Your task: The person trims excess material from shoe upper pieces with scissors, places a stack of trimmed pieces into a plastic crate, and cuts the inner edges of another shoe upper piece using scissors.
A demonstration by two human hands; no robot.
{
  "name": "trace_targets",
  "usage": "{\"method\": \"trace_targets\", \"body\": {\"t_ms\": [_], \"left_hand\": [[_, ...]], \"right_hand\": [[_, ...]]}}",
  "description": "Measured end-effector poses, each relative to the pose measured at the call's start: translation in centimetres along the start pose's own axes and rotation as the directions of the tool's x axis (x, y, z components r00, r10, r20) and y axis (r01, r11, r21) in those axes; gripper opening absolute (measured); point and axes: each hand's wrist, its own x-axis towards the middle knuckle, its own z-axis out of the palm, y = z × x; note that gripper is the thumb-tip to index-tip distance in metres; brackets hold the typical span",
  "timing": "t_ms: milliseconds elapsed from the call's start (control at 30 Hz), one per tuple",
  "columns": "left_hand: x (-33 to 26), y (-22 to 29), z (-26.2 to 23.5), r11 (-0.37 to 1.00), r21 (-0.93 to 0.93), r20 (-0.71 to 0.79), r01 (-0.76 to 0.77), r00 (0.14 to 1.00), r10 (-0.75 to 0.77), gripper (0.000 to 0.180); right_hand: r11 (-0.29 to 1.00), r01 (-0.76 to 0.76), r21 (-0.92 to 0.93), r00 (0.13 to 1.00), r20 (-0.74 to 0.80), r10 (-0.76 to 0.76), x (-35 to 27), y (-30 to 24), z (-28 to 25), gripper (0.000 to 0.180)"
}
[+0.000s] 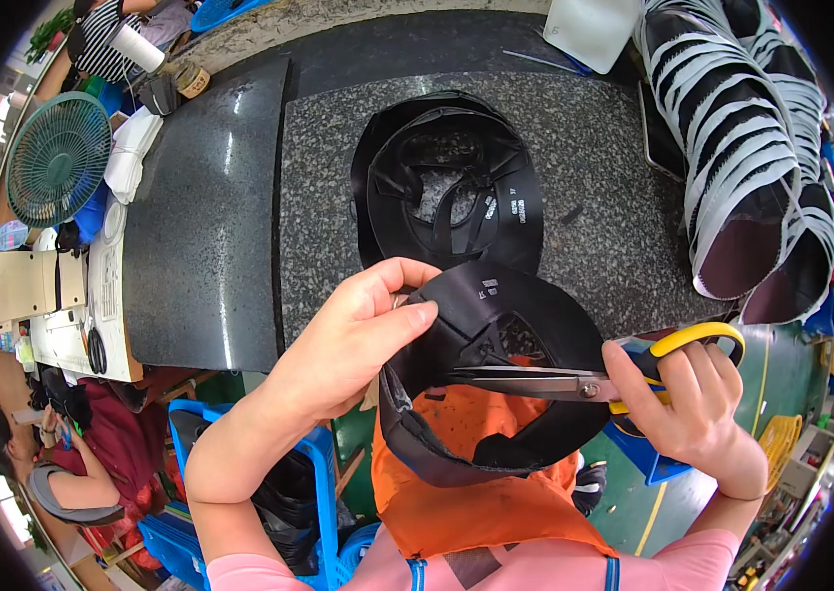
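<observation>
In the head view, one ring-shaped black leather-like piece (560,298) is held just past the near edge of a speckled grey stone surface (624,236), over the wearer's orange cloth apron (476,517). The left hand (353,325) has its grip pinched on the piece's upper left rim, thumb on top. The right hand (685,399) has its grip closed round the yellow-and-black handles of one pair of steel-bladed scissors (535,382), whose two blades point left across the piece's opening; whether they touch it cannot be told. One pile of similar black pieces (513,231) lies just beyond, overlapping too closely to count. Two striped black-and-white stacks (732,158) line the right side, and a broad speckled stretch separates them from the pile. Left of a straight seam lies one smooth dark grey board (200,227), with one green round fan (60,158) past its left edge.
</observation>
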Motion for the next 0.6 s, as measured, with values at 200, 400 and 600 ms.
{"method": "trace_targets", "body": {"t_ms": [200, 400, 600], "left_hand": [[-0.4, 0.3, 0.5, 0.999, 0.045, 0.008, -0.019, 1.0, 0.018, 0.041], [-0.4, 0.4, 1.0, 1.0, 0.019, 0.032, -0.011, 0.999, 0.01, 0.043], [-0.6, 0.6, 1.4, 0.996, 0.091, 0.013, 0.018, 1.0, -0.019, 0.047]], "right_hand": [[0.992, -0.053, 0.115, 0.992, 0.12, 0.039, -0.3, 0.2, -0.6, 0.035], [1.0, 0.014, 0.012, 1.0, 0.015, -0.014, -0.3, 0.4, -0.3, 0.033], [0.999, 0.045, 0.028, 0.998, -0.051, -0.043, -0.9, 0.7, 0.3, 0.035]]}}
